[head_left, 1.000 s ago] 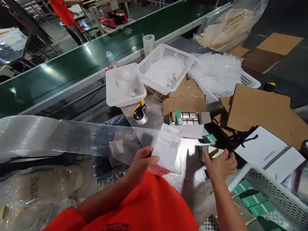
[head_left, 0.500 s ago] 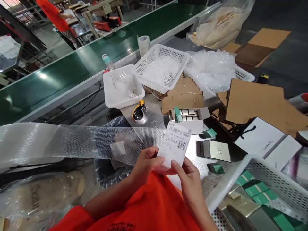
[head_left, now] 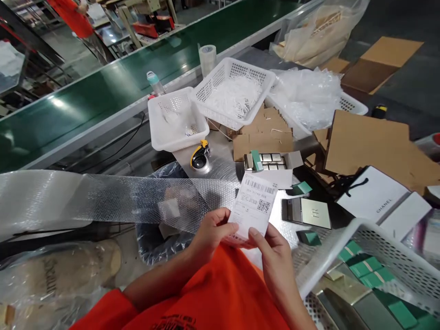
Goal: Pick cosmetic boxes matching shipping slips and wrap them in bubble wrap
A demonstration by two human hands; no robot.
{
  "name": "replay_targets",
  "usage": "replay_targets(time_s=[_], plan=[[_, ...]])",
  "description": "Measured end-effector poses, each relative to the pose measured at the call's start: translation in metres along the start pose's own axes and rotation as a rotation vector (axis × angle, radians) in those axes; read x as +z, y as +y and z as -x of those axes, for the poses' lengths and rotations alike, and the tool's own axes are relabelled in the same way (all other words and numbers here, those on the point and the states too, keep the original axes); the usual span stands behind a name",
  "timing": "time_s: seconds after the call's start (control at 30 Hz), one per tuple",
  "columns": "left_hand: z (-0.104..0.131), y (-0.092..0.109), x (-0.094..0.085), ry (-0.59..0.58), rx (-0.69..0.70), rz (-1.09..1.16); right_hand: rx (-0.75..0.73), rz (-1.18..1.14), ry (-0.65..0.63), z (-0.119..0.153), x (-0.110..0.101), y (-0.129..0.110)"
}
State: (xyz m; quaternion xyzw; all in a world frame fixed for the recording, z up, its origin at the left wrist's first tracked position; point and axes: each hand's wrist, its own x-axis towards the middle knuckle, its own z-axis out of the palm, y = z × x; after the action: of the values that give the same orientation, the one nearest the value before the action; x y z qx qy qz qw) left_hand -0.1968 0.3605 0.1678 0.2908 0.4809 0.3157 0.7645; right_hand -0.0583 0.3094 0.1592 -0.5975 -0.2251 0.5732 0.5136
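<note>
Between my two hands is a white printed label sheet point(head_left: 253, 201) with a barcode and a QR code. My left hand point(head_left: 215, 231) pinches its lower left edge, thumb on top. At the lower right edge, my right hand point(head_left: 271, 247) grips it the same way. A strip of bubble wrap point(head_left: 137, 199) runs in from the left, just behind the sheet. Beyond the sheet, an opened white box point(head_left: 275, 178) holds several small silver-topped boxes. To the right lies a dark box with a silver lid point(head_left: 315, 213).
A black and yellow tape dispenser point(head_left: 200, 156) stands behind the bubble wrap. White baskets point(head_left: 178, 145) line the conveyor point(head_left: 130, 73). At right are cardboard point(head_left: 367, 142), a white Chanel bag point(head_left: 373, 197) and a basket point(head_left: 360, 224) of green and silver boxes. A person in orange point(head_left: 77, 20) stands across the conveyor.
The view has shifted slightly. Both hands keep hold of the label sheet, which has tilted a little. The person across the conveyor has moved an arm.
</note>
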Motion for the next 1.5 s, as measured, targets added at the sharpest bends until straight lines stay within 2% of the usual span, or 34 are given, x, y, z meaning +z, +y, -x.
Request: replay_targets(time_s=[0.57,1.13,1.5], plan=[[-0.0006,-0.0004,0.0007,-0.007,-0.014,-0.048,0.015,-0.023,0.041,0.0029,0.0000,-0.0035],[0.0004,-0.0011,0.0009,0.016,-0.037,-0.073,-0.007,-0.012,0.025,0.0019,-0.0028,0.0051],[0.0006,-0.0035,0.0010,0.006,-0.026,-0.065,0.008,0.013,0.068,0.0031,-0.0015,0.0057]])
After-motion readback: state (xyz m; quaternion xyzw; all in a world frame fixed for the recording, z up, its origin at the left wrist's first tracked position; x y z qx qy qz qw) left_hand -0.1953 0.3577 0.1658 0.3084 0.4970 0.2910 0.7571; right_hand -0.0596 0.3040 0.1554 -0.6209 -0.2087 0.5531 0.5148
